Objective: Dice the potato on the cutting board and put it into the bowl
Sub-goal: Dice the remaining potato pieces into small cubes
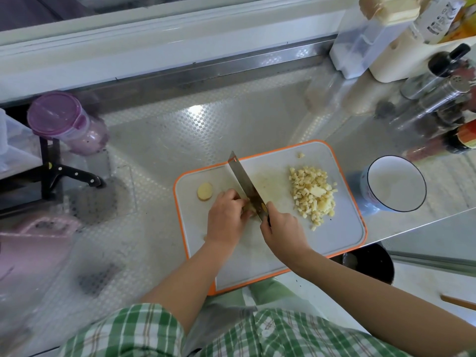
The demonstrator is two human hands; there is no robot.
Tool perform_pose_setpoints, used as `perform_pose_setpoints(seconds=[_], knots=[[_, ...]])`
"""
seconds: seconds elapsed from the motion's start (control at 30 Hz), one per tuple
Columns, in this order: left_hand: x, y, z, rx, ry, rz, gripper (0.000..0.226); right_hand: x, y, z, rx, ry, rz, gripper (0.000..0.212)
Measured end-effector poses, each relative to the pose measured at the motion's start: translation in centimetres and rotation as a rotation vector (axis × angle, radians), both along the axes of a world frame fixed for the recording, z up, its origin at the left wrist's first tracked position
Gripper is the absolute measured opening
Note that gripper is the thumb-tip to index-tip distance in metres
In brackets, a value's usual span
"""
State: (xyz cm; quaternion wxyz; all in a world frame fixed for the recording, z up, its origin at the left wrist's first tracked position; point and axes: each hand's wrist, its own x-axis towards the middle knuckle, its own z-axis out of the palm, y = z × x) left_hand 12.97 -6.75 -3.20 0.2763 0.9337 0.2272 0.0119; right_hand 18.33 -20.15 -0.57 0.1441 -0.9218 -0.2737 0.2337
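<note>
Head view: looking down at a shiny counter (180, 130).
Around: a jar with a purple lid (55, 115) and a black-handled knife (77, 173) sit far to the left. Metal shakers (445, 91) and a clear box (365, 47) stand at the back right.
Cutting board (334, 228): white with an orange edge, in the middle of the counter.
Potato cubes (313, 194): a heap on the right part of the board.
Round slice (205, 191): lies flat near the board's left edge.
Potato piece (248, 207): between the two grips, mostly hidden by fingers and blade.
Left grip (226, 217): fingers curled down over the potato piece, holding it on the board.
Right grip (282, 228): closed tight around the handle of the big knife (244, 181).
Knife line: its long side runs from the right grip up and to the left, with the tip pointing away from the person.
Bowl (396, 186): white inside, blue outside, on the counter just beside the board's right edge.
</note>
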Motion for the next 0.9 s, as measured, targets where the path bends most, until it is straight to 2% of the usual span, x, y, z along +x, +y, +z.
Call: perform_pose_setpoints(seconds=[0.23, 0.33, 0.7, 0.9], knots=[[-0.2, 0.1, 0.5, 0.009, 0.012, 0.007, 0.027, 0.6, -0.3, 1.0, 0.181, 0.038, -0.090, 0.016], [-0.6, 0.2, 0.7, 0.028, 0.003, 0.019, 0.031, 0.4, -0.4, 1.5, 0.181, 0.036, -0.049, 0.015], [-0.7, 0.1, 0.1, 0.033, -0.008, 0.039, 0.006, -0.4, -0.1, 0.5, 0.080, 0.040, -0.006, 0.014], [-0.6, 0.2, 0.1, 0.000, -0.005, 0.026, 0.007, -0.6, 0.4, -0.3, 0.035, 0.010, 0.007, 0.012]])
